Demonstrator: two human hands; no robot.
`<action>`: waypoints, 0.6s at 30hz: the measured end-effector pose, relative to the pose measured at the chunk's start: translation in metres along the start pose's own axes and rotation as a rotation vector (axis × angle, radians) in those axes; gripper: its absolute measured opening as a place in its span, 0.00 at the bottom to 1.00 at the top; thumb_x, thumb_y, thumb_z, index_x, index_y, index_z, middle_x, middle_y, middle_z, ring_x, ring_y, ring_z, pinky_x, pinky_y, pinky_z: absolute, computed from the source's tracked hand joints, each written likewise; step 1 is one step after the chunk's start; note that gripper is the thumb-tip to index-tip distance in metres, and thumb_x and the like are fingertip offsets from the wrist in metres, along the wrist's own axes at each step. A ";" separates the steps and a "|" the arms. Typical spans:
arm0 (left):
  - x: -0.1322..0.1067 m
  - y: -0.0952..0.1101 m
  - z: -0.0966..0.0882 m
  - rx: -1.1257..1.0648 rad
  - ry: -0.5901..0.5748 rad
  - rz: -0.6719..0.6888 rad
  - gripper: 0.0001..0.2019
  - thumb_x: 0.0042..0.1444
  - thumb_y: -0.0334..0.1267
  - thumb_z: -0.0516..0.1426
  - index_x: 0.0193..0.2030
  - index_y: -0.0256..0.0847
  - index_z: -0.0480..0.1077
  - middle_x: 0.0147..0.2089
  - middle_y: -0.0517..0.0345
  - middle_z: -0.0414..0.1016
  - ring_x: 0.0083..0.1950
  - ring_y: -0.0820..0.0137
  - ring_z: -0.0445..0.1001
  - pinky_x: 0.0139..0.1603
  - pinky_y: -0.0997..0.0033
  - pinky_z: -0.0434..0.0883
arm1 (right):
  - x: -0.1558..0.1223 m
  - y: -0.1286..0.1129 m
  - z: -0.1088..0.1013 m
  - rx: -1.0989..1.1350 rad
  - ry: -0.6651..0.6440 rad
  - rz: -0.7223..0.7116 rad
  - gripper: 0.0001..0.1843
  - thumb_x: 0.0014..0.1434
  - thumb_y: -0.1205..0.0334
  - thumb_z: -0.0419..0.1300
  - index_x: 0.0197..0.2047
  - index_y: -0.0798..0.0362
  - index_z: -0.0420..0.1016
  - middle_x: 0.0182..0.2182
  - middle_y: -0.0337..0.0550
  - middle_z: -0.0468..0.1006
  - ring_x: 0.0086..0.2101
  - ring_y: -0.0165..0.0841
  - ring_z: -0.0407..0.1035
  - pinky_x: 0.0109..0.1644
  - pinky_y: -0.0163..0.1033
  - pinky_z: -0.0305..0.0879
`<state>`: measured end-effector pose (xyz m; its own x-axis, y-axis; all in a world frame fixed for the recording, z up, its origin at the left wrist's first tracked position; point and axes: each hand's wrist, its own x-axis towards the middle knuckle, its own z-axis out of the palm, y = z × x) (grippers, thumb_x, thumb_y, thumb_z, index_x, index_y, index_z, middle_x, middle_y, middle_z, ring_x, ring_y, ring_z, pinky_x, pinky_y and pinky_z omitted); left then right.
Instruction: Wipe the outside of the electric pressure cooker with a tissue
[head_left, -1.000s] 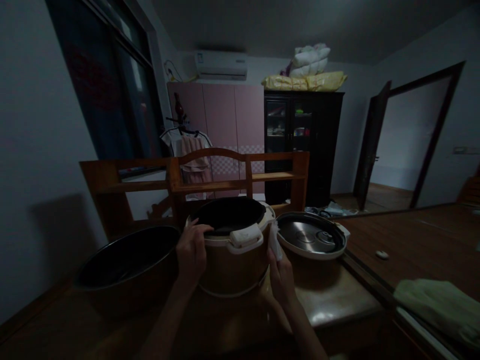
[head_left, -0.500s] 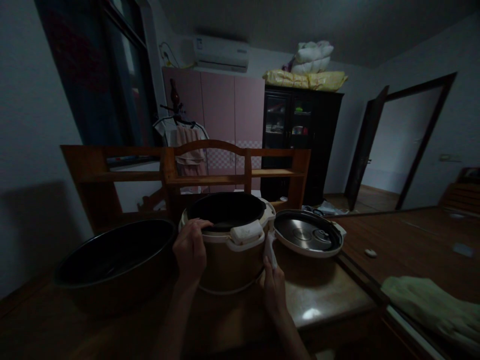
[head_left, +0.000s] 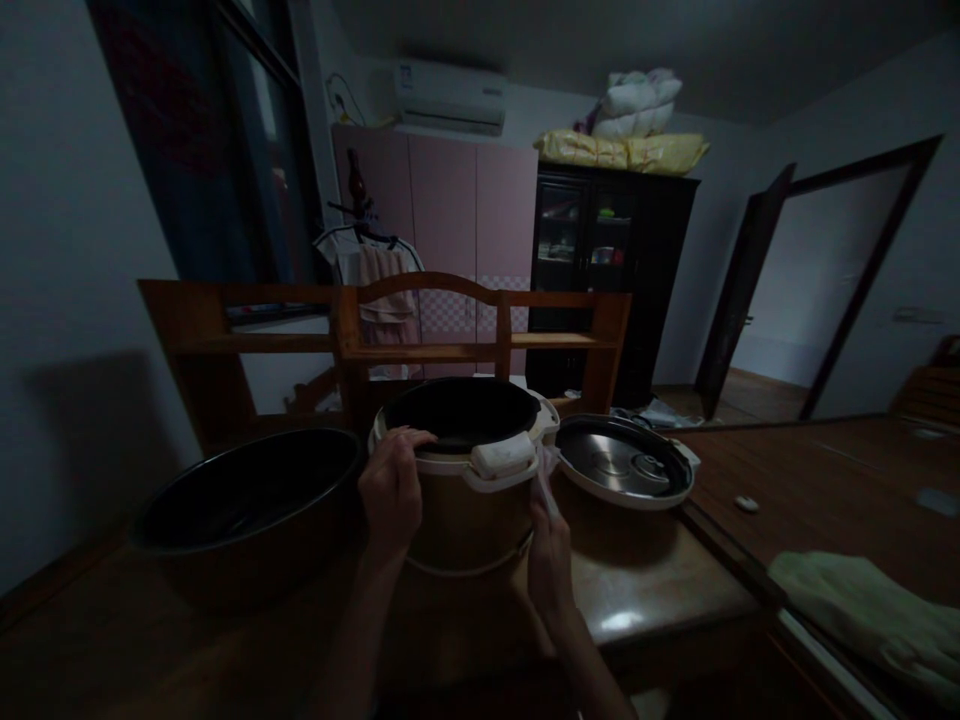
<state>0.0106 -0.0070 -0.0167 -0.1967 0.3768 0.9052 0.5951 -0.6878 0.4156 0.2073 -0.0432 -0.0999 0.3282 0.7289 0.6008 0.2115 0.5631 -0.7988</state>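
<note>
An electric cooker [head_left: 469, 525] with a pale rim and a dark open inside stands upright on the table in front of me. My left hand [head_left: 391, 490] grips its rim on the near left, fingers curled over the edge. In my right hand [head_left: 551, 560] is a thin whitish cloth [head_left: 549, 490], pressed against the cooker's right side beside the white handle [head_left: 501, 457]. Part of the cloth is hidden by my fingers. A dark inner pot [head_left: 247, 530] sits left of my left hand. On the right lies the cooker's round lid [head_left: 611, 462], its metal inner face up.
A wooden shelf rack [head_left: 420, 355] rises behind the cooker. The glossy tabletop [head_left: 637, 600] reaches toward me on the right. Past its edge, a pale green cloth [head_left: 862, 610] and a small white object [head_left: 746, 504] lie on a brown wooden surface [head_left: 810, 480].
The view has shifted a little, so everything sits slightly further right. My right hand has moved the cloth slightly along the cooker's side; the left keeps its place on the rim.
</note>
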 end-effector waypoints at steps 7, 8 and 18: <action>0.000 0.001 -0.001 -0.008 -0.005 0.000 0.23 0.72 0.40 0.41 0.40 0.42 0.77 0.44 0.53 0.80 0.54 0.66 0.75 0.62 0.62 0.67 | 0.027 0.002 -0.004 0.085 -0.110 -0.026 0.30 0.72 0.50 0.46 0.73 0.45 0.53 0.73 0.39 0.50 0.72 0.38 0.42 0.75 0.53 0.35; 0.000 0.001 -0.001 -0.007 -0.004 -0.002 0.23 0.72 0.41 0.41 0.40 0.42 0.77 0.44 0.53 0.80 0.54 0.66 0.75 0.62 0.62 0.67 | 0.025 0.002 -0.003 0.087 -0.114 -0.022 0.30 0.72 0.50 0.45 0.74 0.45 0.52 0.74 0.39 0.49 0.72 0.38 0.41 0.75 0.53 0.35; 0.001 0.001 -0.001 0.003 -0.014 -0.018 0.23 0.71 0.41 0.41 0.40 0.42 0.78 0.44 0.54 0.80 0.54 0.66 0.75 0.62 0.63 0.67 | -0.035 0.015 0.019 0.034 0.013 0.077 0.30 0.70 0.47 0.49 0.71 0.47 0.60 0.66 0.46 0.67 0.70 0.42 0.51 0.72 0.54 0.48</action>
<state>0.0099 -0.0079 -0.0157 -0.1961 0.3977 0.8963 0.5940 -0.6791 0.4313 0.1812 -0.0527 -0.1320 0.3546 0.7657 0.5367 0.1537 0.5184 -0.8412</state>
